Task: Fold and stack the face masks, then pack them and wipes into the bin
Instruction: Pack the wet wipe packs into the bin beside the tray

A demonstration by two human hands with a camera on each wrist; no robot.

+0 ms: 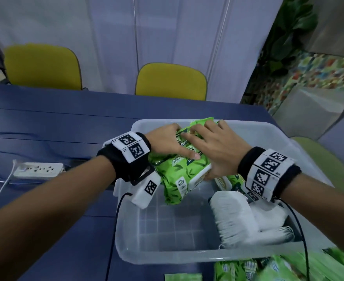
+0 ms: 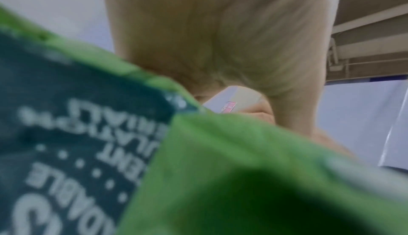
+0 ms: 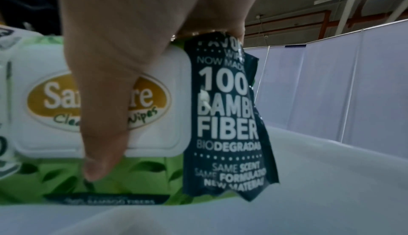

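Both hands hold green wipes packs upright over the far part of a clear plastic bin. My left hand curls over the packs' top left. From the right, my right hand grips them, its thumb lying across the white lid of a pack. A loose dark label flap hangs beside the thumb. In the left wrist view the blurred pack fills the frame under my palm. A stack of folded white face masks lies in the bin's right side.
More green wipes packs lie on the blue table in front of the bin, at the bottom right. A white power strip sits left of the bin. Two yellow chairs stand behind the table. The bin's near-left floor is bare.
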